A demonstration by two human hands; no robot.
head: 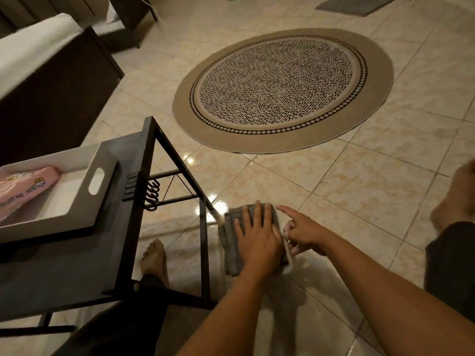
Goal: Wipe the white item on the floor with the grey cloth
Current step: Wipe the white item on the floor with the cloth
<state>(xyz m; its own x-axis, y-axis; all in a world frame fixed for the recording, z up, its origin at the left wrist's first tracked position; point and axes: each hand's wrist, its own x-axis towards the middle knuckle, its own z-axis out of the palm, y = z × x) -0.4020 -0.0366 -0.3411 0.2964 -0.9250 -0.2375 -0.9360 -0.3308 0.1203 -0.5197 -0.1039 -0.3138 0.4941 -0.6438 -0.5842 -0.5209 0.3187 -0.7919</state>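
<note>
left hand (258, 236) flat, fingers spread, pressing grey cloth (232, 255) onto white item (288, 255).

A round woven rug (282, 89) with a tan border and a black-and-white speckled centre lies on the glossy beige tiled floor (359, 181). At the left stands a black metal-framed side table (128, 201); a white rectangular tray (77, 186) with a cut-out handle sits at its near-left part, holding a pink plastic packet (23, 186). A grey mat (356, 3) lies at the floor's far edge.
</note>
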